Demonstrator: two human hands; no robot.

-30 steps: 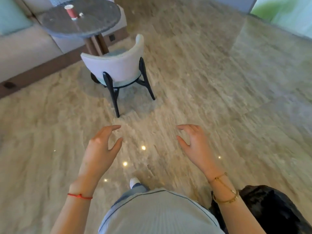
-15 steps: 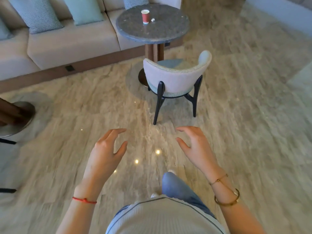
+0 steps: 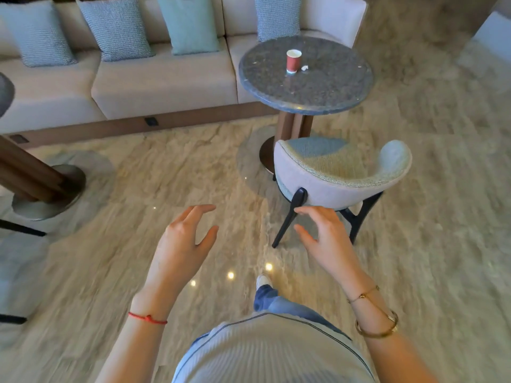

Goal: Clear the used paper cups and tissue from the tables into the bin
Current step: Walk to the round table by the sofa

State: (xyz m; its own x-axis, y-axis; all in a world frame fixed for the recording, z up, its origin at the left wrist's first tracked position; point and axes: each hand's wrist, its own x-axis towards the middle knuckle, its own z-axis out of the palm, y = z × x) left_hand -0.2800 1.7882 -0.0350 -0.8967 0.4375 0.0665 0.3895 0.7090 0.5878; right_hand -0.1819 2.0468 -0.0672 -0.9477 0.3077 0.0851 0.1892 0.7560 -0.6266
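The fingers of the left hand [image 3: 181, 243] are spread and gently curved, released, and they hold nothing. The fingers of the right hand [image 3: 327, 239] are loose in the same way, with the thumb apart, and they grasp nothing either. Both hands hang in the air above the floor [image 3: 138, 230], backs up, forearms stretched forward from the body, well apart from each other. The right fingertips appear in front of the chair [image 3: 340, 172]; whether they touch it I cannot tell. Far beyond the fingers, past the chair, a red paper cup [image 3: 293, 61] stands upright on the round worktop [image 3: 305, 87]. A small crumpled tissue [image 3: 304, 68] lies just beside the cup.
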